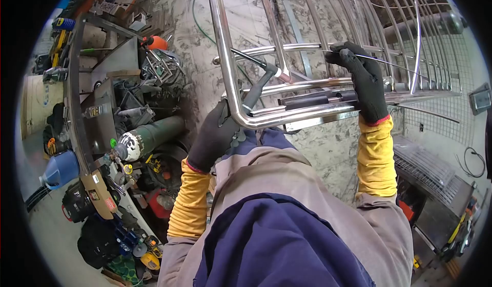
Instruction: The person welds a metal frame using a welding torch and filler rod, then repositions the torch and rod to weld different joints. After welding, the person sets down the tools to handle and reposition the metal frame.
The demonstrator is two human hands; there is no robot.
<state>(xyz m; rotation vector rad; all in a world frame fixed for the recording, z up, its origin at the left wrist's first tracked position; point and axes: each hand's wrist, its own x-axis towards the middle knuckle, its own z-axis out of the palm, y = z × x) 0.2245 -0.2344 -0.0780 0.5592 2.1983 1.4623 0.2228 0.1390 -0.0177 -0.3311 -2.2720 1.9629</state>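
Observation:
My left hand (211,139), in a black glove, is closed around the handle of a TIG torch (255,91). The torch's pinkish cup points at an upright of a polished metal tube frame (223,46), close to where the upright meets a curved cross tube (302,47). My gloved right hand (365,77) pinches a thin filler rod (382,60), which runs out to the right across the bars. Below that hand passes the frame's lower tube (302,118). Yellow sleeves cover both forearms.
At left, a green gas cylinder (154,137) lies beside a metal workbench (77,102) crowded with tools. Metal offcuts (161,67) are heaped on the stained floor (179,10). A blue jug (59,170) stands at far left. A wire rack (425,169) is at right.

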